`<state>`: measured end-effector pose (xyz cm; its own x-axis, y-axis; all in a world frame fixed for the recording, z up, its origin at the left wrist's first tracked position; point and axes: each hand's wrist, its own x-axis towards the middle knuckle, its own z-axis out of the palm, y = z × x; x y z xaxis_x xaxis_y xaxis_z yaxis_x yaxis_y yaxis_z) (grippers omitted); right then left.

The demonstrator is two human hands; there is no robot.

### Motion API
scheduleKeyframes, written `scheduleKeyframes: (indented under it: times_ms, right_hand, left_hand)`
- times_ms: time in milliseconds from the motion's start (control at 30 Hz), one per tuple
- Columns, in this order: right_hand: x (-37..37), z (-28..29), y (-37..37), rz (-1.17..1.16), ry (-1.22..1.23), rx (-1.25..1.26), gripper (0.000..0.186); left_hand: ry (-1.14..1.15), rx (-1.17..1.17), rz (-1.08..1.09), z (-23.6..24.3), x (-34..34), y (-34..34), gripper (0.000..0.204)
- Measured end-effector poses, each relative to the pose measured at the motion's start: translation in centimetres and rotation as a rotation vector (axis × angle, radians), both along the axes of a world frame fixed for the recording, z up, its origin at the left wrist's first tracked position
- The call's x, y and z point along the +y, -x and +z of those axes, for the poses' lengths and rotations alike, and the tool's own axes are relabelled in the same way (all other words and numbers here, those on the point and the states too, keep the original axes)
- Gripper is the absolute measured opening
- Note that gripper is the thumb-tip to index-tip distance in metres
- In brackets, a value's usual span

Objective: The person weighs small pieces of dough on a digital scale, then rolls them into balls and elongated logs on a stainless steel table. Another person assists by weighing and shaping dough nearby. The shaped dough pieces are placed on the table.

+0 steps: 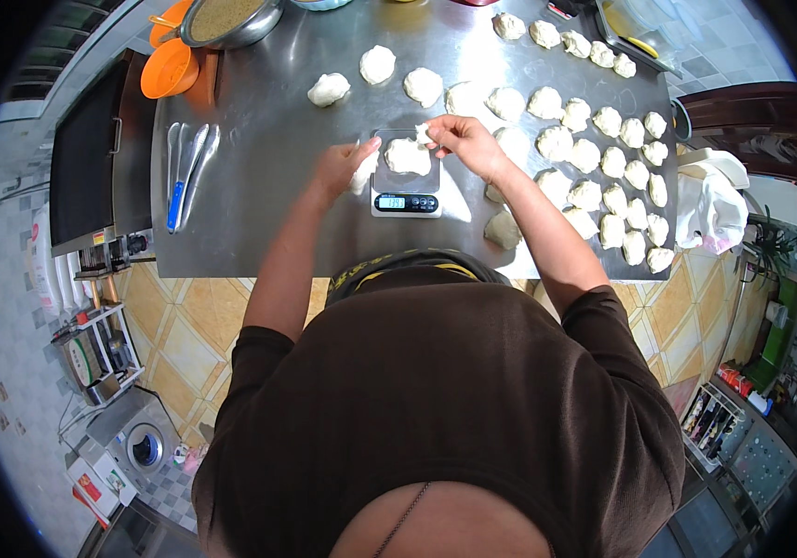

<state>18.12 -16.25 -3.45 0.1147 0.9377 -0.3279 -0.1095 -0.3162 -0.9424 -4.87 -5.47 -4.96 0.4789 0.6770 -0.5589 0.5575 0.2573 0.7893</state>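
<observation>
A lump of dough (408, 156) rests on the plate of a small digital kitchen scale (406, 203), whose display is lit. My right hand (464, 144) pinches a small piece of dough (423, 134) at the upper right edge of that lump; whether the piece touches the lump I cannot tell. To the left of the scale, my left hand (341, 169) is closed round another piece of dough (364, 173), part of which shows beside the fingers.
Many dough lumps (584, 155) stand in rows on the right of the steel table (259, 186); a few (377, 65) lie beyond the scale. Metal utensils (192, 177) lie at left, one with a blue handle. Orange bowls (169, 71) and a steel pan (231, 23) occupy the far left corner.
</observation>
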Motion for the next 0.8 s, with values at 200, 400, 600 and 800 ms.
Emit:
scheduleKeyframes:
  times_ms: [200,400,600,800]
  right_hand:
    - [1.2,0.7,4.3,0.251,-0.152,-0.442,0.030]
    - [1.5,-3.2,3.8,0.219,-0.271,-1.013,0.051]
    - [3.1,-10.4,1.9,0.191,-0.201,-0.300,0.037]
    - [3.8,-8.2,-0.2,-0.040,-0.014,0.312,0.039]
  left_hand:
    - [0.289,-0.365,0.072,-0.3,-2.3,-1.4,0.032]
    - [0.017,-0.266,0.050,-3.3,-1.0,1.4,0.024]
    - [-0.864,-0.026,-0.804,-4.7,-6.4,1.5,0.039]
    - [-0.943,0.218,-0.967,-4.8,-9.2,-0.4,0.053]
